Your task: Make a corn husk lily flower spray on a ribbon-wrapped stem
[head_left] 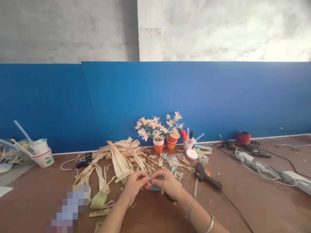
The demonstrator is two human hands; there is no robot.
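Both hands meet over the brown table (150, 215), at the lower middle of the view. My left hand (136, 185) has its thumb and fingers pinched on one end of a small light-blue piece (151, 179). The fingertips of my right hand (166, 182) pinch the same piece from the other side. Below the fingers lies a blue-grey rounded object (154, 188), partly hidden by the hands. Dry husk strips (119, 158) are heaped just beyond and to the left of my left hand.
Pale flowers (152, 126) stand in a red cup (158, 147) at the back. A black glue gun (207, 178) lies right of my right hand, near a white ribbon roll (191, 154). Cables (264, 171) spread at the far right. A white cup (43, 157) stands at the left.
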